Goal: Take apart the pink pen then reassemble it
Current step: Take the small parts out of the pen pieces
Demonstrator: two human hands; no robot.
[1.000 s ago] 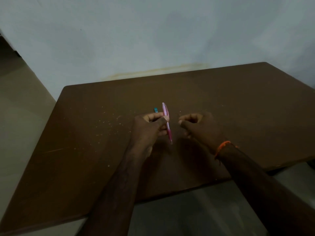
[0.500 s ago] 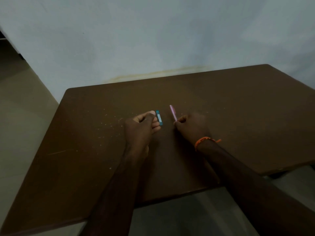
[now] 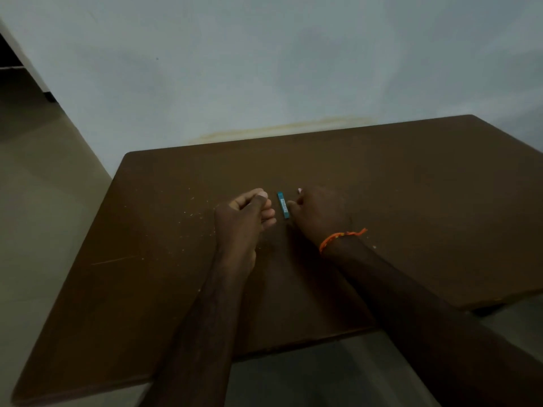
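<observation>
The pink pen [image 3: 299, 190] is almost wholly hidden under my right hand [image 3: 318, 214]; only its pale pink end pokes out past the knuckles. That hand lies low on the brown table [image 3: 411, 201], its fingers curled round the pen. My left hand [image 3: 245, 214] rests on the table a little to the left, fingers curled, thumb on the forefinger, nothing visible in it. Between the two hands a small teal stick-shaped piece [image 3: 283, 206] lies flat on the table, touching neither hand.
Pale crumbs or specks [image 3: 194, 207] dot the table left of my left hand. The table's back edge meets a light wall [image 3: 264, 69]. Its near edge [image 3: 293, 348] runs under my forearms. An orange thread band [image 3: 340, 237] circles my right wrist.
The pen passed from my left hand to my right, which then sank toward the table and now hides it. My left hand drew back left, uncovering the teal piece.
</observation>
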